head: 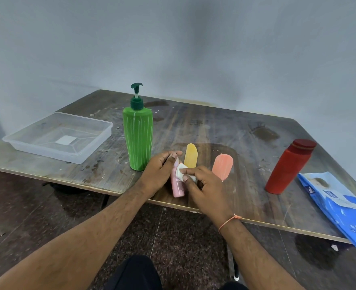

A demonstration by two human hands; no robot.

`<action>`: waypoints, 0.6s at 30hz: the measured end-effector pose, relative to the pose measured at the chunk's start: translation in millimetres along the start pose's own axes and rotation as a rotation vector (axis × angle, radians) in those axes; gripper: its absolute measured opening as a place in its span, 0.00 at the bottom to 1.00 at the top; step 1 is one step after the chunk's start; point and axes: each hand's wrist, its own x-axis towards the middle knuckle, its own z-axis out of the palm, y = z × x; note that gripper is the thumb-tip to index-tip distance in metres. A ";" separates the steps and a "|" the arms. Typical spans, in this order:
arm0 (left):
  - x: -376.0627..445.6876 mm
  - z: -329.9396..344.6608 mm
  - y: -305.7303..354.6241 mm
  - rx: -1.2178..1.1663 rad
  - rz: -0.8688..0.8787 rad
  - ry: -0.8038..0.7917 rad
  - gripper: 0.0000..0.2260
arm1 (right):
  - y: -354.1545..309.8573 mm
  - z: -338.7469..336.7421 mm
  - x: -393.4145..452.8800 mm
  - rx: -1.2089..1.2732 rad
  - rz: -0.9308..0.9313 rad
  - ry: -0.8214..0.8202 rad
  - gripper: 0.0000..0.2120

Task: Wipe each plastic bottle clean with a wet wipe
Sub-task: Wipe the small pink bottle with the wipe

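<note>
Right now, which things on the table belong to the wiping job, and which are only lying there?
Belong to the job:
pink bottle, gripped by the left hand
wet wipe, pinched by the right hand
green pump bottle
yellow bottle
peach bottle
red bottle
blue wipes pack

Only lying there:
clear plastic tray

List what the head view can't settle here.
- Top of pink bottle: covered by left hand.
- Wet wipe: mostly hidden under right hand.
- Blue wipes pack: corner cut off by the right frame edge, print too small.
- Yellow bottle: base hidden behind the hands.
</note>
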 end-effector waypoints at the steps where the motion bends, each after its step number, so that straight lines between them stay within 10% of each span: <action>1: -0.5 0.8 0.6 0.012 0.006 -0.012 0.12 | -1.1 -0.2 0.0 -0.019 -0.002 -0.021 0.14; 18: -0.4 1.7 -3.1 0.069 0.086 -0.044 0.14 | -3.3 -1.4 -1.5 0.014 -0.044 -0.062 0.16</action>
